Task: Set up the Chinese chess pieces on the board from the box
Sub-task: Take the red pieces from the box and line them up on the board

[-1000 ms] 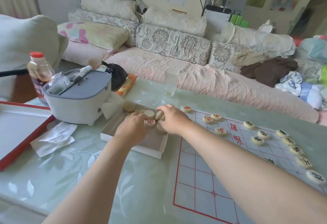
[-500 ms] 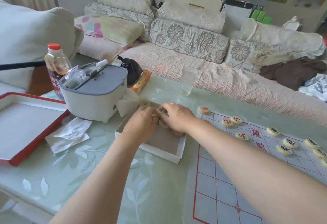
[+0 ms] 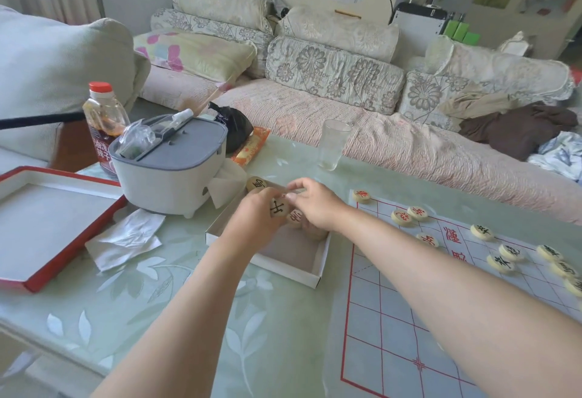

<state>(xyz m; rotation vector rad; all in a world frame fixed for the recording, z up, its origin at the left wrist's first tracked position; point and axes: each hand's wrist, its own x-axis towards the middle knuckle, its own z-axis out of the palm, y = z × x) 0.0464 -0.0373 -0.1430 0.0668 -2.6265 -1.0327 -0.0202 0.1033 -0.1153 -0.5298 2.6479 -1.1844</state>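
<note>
Left hand [image 3: 252,218] pinched a black-marked chess piece [image 3: 277,208] over the box [image 3: 289,254] by the board's [image 3: 378,334] left edge, right hand [image 3: 311,205] curled into the box, grip unclear; pieces looked like light, rigid, smooth discs, best pinched across the rim.

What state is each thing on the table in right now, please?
Box: open, a few pieces inside.
Lid: off, lying upturned.
Board: flat, partly set.
Glass: upright, empty.
Bottle: upright, capped.
Left hand: holds a black-marked piece over the box.
Right hand: fingers curled in the box; grip unclear.
</note>
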